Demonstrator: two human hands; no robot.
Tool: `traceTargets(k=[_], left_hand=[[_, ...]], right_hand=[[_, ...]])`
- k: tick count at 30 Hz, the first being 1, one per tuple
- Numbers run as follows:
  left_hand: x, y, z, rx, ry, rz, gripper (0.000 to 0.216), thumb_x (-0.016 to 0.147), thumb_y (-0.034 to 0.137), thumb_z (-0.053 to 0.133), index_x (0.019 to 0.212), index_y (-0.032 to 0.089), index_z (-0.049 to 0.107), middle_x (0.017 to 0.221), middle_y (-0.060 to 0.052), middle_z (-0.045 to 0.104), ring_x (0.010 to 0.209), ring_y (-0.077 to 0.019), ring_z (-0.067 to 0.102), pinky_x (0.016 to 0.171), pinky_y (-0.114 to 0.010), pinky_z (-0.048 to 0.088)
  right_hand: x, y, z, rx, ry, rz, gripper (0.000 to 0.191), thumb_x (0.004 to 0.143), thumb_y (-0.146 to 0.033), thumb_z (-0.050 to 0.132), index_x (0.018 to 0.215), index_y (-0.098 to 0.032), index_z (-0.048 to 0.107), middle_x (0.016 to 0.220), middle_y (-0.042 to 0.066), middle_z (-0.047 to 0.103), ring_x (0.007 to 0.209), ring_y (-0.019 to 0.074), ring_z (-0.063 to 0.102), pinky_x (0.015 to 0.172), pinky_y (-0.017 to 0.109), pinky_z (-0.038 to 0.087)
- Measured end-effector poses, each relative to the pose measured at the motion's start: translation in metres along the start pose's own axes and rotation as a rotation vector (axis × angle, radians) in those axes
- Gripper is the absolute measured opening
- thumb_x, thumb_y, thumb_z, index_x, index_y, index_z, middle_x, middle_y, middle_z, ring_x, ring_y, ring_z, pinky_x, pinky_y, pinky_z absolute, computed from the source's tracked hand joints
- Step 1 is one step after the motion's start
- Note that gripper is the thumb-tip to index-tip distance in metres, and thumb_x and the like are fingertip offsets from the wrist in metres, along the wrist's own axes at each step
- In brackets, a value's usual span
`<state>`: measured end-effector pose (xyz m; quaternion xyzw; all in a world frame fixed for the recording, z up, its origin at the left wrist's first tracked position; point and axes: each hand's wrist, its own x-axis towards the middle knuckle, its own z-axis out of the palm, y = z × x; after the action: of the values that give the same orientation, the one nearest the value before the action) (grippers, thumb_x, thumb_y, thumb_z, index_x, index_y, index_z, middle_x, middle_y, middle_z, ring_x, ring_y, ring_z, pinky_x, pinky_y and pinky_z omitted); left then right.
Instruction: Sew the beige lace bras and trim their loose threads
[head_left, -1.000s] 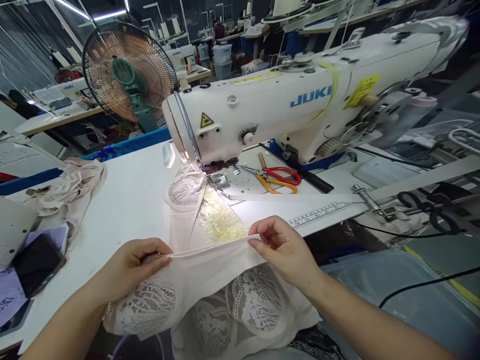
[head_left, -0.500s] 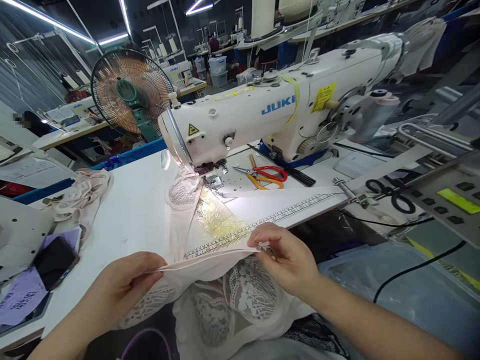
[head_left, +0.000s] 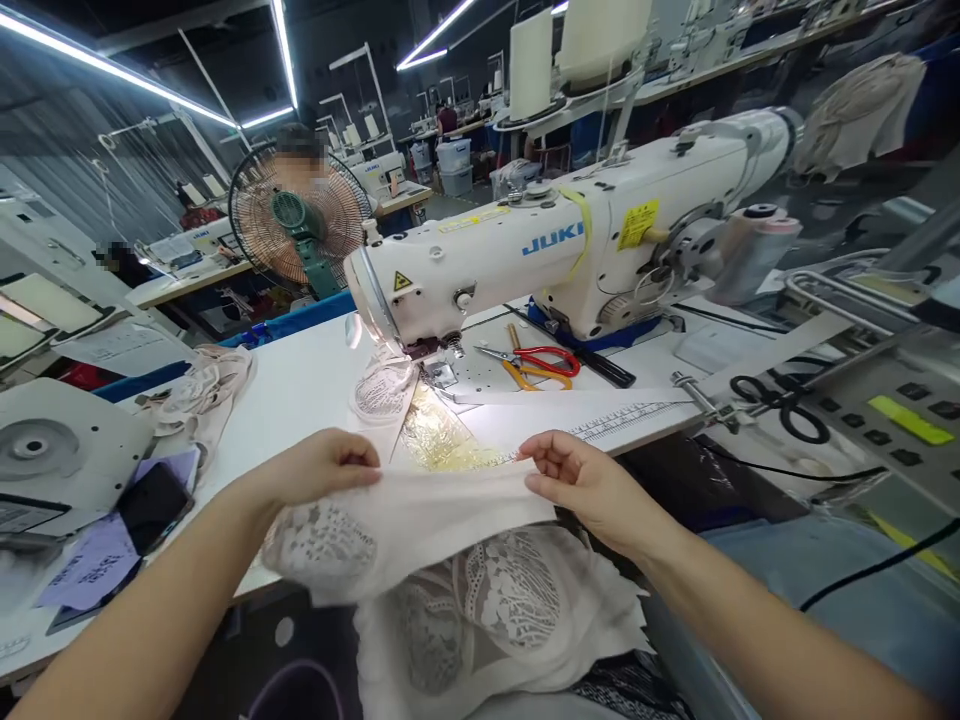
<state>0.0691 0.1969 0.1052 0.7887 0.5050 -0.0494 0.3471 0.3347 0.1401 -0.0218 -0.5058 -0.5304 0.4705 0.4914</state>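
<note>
A pale pink lace bra (head_left: 457, 515) is stretched between my two hands above the front edge of the table. My left hand (head_left: 319, 465) pinches its upper edge near a lace cup. At the other end, my right hand (head_left: 581, 490) grips the band between thumb and fingers. Below it, more lace bra pieces (head_left: 517, 595) lie over my lap. Beyond the hands, another lace cup (head_left: 381, 390) lies under the head of the white sewing machine (head_left: 480, 245). A ruler strip (head_left: 622, 420) on the table is partly covered by the held fabric.
Red-handled scissors (head_left: 547, 360), yellow-handled snips (head_left: 536, 378) and a black-handled tool (head_left: 604, 368) lie by the machine base. To the left are a fabric pile (head_left: 202, 385), a phone (head_left: 154, 505) and purple paper (head_left: 94, 570). A fan (head_left: 300, 215) stands behind the table.
Both hands have lifted the bra, and its band now hangs as a broad flat face toward me, covering more of the ruler. The head view has shifted a little.
</note>
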Motion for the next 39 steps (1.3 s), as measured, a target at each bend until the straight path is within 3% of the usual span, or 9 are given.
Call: traceTargets(k=[5,10,15,18,21,27,30,35,39], left_hand=[[0.052,-0.015,0.004,0.03,-0.06,-0.012,0.021,0.066,0.037,0.057,0.066,0.016,0.059,0.062,0.001,0.054,0.056,-0.0116,0.046,0.054,-0.024,0.037],[0.075,-0.04,0.01,-0.032,-0.127,-0.008,0.018,0.069,0.033,0.058,0.068,0.015,0.061,0.063,0.002,0.054,0.058,-0.011,0.046,0.055,-0.023,0.035],[0.072,-0.035,0.008,-0.068,-0.157,0.032,0.017,0.072,0.032,0.058,0.072,0.015,0.06,0.064,0.002,0.053,0.057,-0.0094,0.044,0.055,-0.022,0.035],[0.067,-0.029,0.007,-0.071,-0.164,0.048,0.017,0.072,0.031,0.058,0.072,0.015,0.06,0.064,0.002,0.053,0.057,-0.0094,0.044,0.054,-0.022,0.034],[0.063,-0.03,0.004,-0.083,-0.161,0.051,0.019,0.074,0.033,0.056,0.073,0.015,0.062,0.064,0.002,0.054,0.058,-0.0098,0.044,0.055,-0.022,0.034],[0.074,-0.055,-0.005,-0.281,-0.161,0.01,0.038,0.087,0.043,0.036,0.099,0.017,0.062,0.093,-0.005,0.066,0.077,-0.0132,0.054,0.069,-0.023,0.041],[0.086,-0.073,-0.004,-0.291,-0.135,-0.005,0.046,0.089,0.047,0.028,0.111,0.02,0.058,0.101,-0.005,0.065,0.076,-0.0134,0.054,0.07,-0.024,0.042],[0.082,-0.1,-0.001,-0.2,-0.017,-0.034,0.047,0.084,0.053,0.038,0.109,0.022,0.062,0.08,-0.002,0.063,0.069,-0.0145,0.052,0.067,-0.024,0.039],[0.045,-0.124,-0.001,-0.136,0.061,-0.111,0.058,0.083,0.057,0.034,0.118,0.017,0.057,0.07,-0.001,0.059,0.06,-0.0145,0.051,0.057,-0.023,0.038]], right_hand=[[0.019,0.011,-0.019,-0.152,0.009,0.041,0.03,0.063,-0.039,0.068,0.086,-0.02,0.058,0.084,0.006,0.061,0.076,0.02,0.06,0.069,0.034,0.051],[0.041,0.014,-0.022,-0.501,-0.096,-0.065,0.021,0.079,-0.035,0.053,0.094,-0.022,0.06,0.102,0.007,0.063,0.087,0.0223,0.061,0.063,0.031,0.049],[0.063,0.002,0.033,-0.611,-0.351,-0.362,0.015,0.083,-0.027,0.053,0.095,-0.024,0.062,0.098,0.003,0.065,0.094,0.019,0.058,0.078,0.031,0.045],[0.069,-0.012,0.069,-0.656,-0.418,-0.381,0.008,0.076,-0.025,0.064,0.082,-0.021,0.06,0.082,0.002,0.063,0.075,0.0177,0.057,0.064,0.029,0.044],[0.068,-0.023,0.084,-0.682,-0.42,-0.347,0.012,0.072,-0.017,0.065,0.069,-0.019,0.054,0.067,0.0,0.057,0.059,0.0158,0.051,0.051,0.027,0.038],[0.064,-0.02,0.071,-0.659,-0.442,-0.347,0.011,0.079,-0.014,0.053,0.088,-0.02,0.058,0.07,0.0,0.054,0.064,0.0159,0.053,0.058,0.028,0.044],[0.055,-0.018,0.06,-0.549,-0.445,-0.334,0.011,0.082,-0.019,0.049,0.088,-0.02,0.058,0.074,0.003,0.054,0.069,0.017,0.053,0.061,0.029,0.045],[0.03,-0.028,0.045,-0.393,-0.576,-0.311,0.012,0.087,-0.025,0.046,0.077,-0.021,0.053,0.08,0.005,0.053,0.076,0.0178,0.051,0.062,0.028,0.044],[0.017,-0.039,0.042,-0.321,-0.676,-0.262,0.009,0.087,-0.023,0.043,0.079,-0.021,0.048,0.084,0.004,0.053,0.077,0.0163,0.05,0.067,0.029,0.043]])
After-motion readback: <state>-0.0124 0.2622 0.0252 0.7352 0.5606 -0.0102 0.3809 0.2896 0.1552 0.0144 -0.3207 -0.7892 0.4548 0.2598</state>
